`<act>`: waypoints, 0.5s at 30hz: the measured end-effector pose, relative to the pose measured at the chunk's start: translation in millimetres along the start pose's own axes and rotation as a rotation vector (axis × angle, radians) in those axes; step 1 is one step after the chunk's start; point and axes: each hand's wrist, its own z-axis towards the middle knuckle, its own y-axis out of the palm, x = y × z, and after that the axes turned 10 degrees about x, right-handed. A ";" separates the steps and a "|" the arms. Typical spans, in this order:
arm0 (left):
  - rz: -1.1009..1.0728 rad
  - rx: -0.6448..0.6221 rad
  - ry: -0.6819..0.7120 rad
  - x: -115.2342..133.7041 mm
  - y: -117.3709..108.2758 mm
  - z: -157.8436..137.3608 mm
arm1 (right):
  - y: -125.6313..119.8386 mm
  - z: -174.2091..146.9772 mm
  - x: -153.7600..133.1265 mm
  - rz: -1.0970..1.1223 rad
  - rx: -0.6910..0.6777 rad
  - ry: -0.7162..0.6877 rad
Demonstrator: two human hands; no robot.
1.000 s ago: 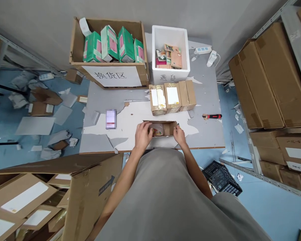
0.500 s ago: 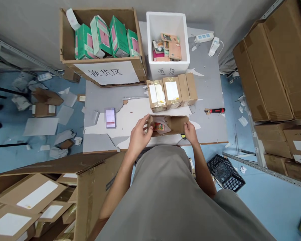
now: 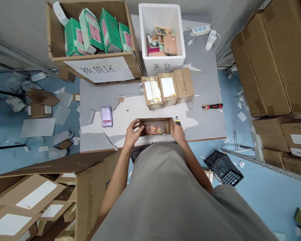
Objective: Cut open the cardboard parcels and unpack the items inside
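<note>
An open cardboard box (image 3: 168, 126) lies at the table's front edge, its open side facing up at me. My left hand (image 3: 132, 134) grips its left end, thumb over the rim. At the right end, the fingers of my right hand (image 3: 177, 132) are closed on the wall. Inside lies a pinkish packet (image 3: 154, 128) with colourful print, partly wrapped in thin pale material. A black-and-yellow tool like a box cutter (image 3: 178, 121) lies just beyond my right hand, partly hidden by it.
Taped cartons (image 3: 168, 87) stand behind the box. Farther back are a large carton (image 3: 95, 57) of green boxes and a white foam bin (image 3: 163, 63) of small packs. A phone-like object (image 3: 106, 116) lies left, a red-and-black cutter (image 3: 212, 106) right. A big carton (image 3: 97, 180) stands lower left.
Both hands have shifted left with the box, partly through the view moving. More of the printed packet inside shows now. The black-and-yellow tool is more exposed beside my right hand.
</note>
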 end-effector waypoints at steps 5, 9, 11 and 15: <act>0.031 0.105 -0.011 -4.9 -2.5 -8.2 | -5.1 1.0 -18.7 -0.037 -0.002 -0.062; 0.235 0.261 0.293 10.8 5.6 -33.1 | -3.6 -0.9 -24.0 -0.067 -0.015 -0.058; 0.333 0.151 0.382 18.7 16.6 -40.8 | -2.3 -2.4 -24.7 -0.090 -0.018 -0.054; 0.667 -0.261 0.230 19.5 47.2 -23.9 | 0.8 -5.4 -23.9 -0.104 -0.007 -0.048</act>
